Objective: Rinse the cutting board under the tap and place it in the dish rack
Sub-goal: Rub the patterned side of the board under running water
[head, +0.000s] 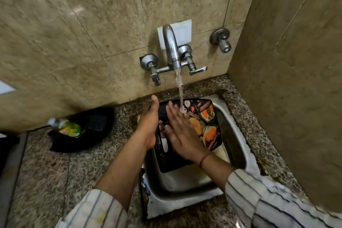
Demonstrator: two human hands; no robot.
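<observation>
A black cutting board (204, 126) printed with colourful food pictures lies tilted over the steel sink (238, 135). Water runs from the wall tap (171, 46) and lands on the board's upper part. My left hand (148, 126) grips the board's left edge, fingers curled round it. My right hand (180, 129) lies flat on the board's face with straight fingers, just left of the water stream. No dish rack is in view.
A black pan-like dish (87, 131) holding a green-yellow bottle (68, 128) sits on the granite counter (55, 181) to the left. Tiled walls close in behind and on the right. A second valve (221, 40) sticks out of the wall right of the tap.
</observation>
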